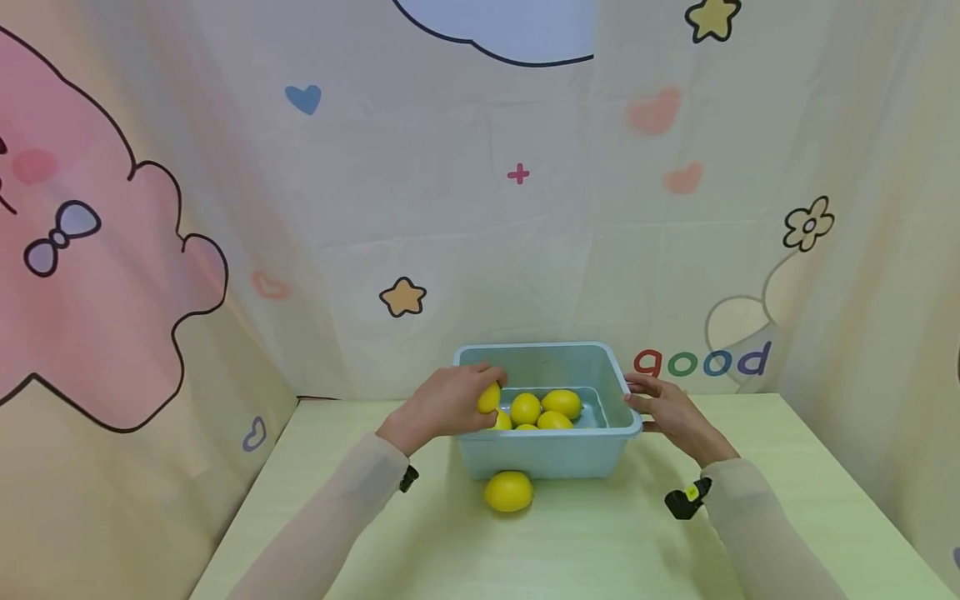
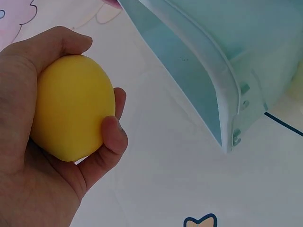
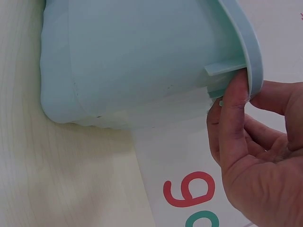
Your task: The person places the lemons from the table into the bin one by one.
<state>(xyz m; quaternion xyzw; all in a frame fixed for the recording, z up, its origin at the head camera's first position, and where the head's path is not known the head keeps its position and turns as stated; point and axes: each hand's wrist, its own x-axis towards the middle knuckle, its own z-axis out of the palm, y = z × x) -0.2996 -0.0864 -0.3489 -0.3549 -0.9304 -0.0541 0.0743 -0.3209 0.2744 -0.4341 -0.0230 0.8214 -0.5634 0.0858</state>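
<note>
A light blue plastic basin [image 1: 543, 457] stands on the table, with several yellow lemons [image 1: 562, 404] inside it. My left hand [image 1: 453, 402] is over the basin's left side and grips a lemon [image 2: 73, 106], thumb and fingers curled round it. At the basin's right end, my right hand [image 1: 678, 419] pinches the rim [image 3: 254, 61], with fingers under the lip and the thumb on the other side. One more lemon [image 1: 508, 492] lies on the table in front of the basin. The near wall partly hides the lemons inside.
The pale wood-grain table [image 1: 600, 550] reaches back to a printed curtain [image 1: 480, 225], close behind the basin. More curtain hangs at the left and right sides. Black wrist devices [image 1: 684, 502] sit at the sleeves.
</note>
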